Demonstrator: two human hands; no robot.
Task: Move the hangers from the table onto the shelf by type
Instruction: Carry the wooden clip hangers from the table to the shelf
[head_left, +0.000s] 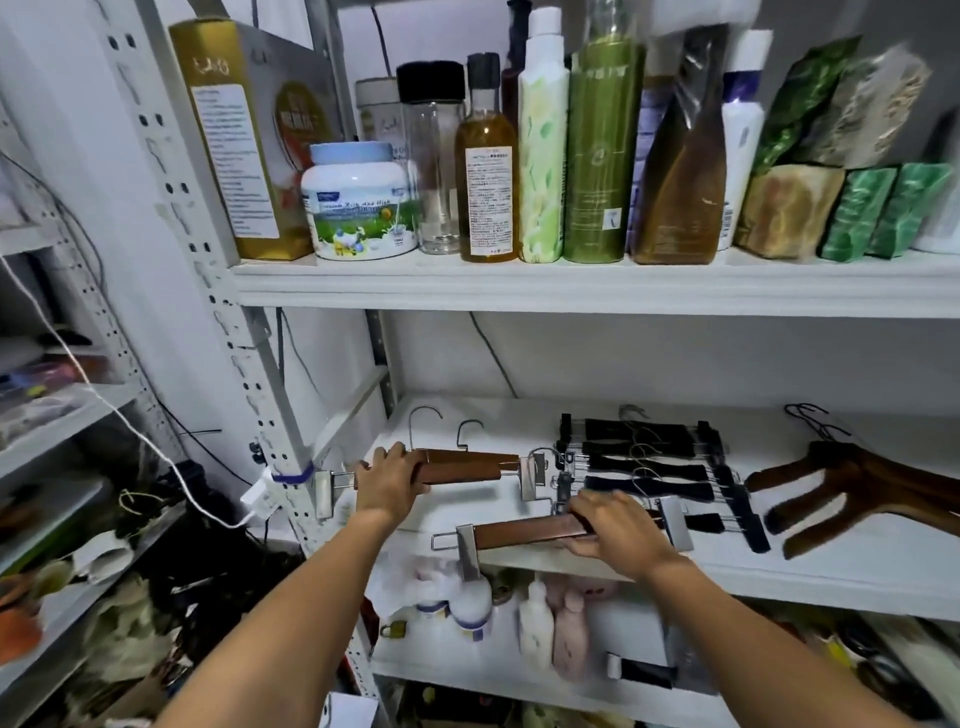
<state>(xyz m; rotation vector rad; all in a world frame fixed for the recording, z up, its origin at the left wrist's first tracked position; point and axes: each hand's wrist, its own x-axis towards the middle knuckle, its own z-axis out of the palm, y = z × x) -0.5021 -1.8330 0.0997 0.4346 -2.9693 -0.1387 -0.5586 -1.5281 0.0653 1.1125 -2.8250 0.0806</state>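
Note:
On the white middle shelf (831, 561) my left hand (388, 480) grips the left end of two brown wooden clip hangers (467, 466) that lie at the shelf's left side, metal hooks pointing back. My right hand (605, 525) grips another brown wooden clip hanger (524, 532) just above the shelf's front edge, its metal clips hanging at both ends. A pile of black clip hangers (654, 460) lies in the shelf's middle. Dark brown wooden coat hangers (852, 488) lie to the right.
The shelf above (571, 283) carries bottles, a white tub (361, 202), a gold box (239, 140) and green packets. The shelf below holds small bottles and pink items. A perforated white upright (260, 395) stands at the left, with a white cable and clutter beyond.

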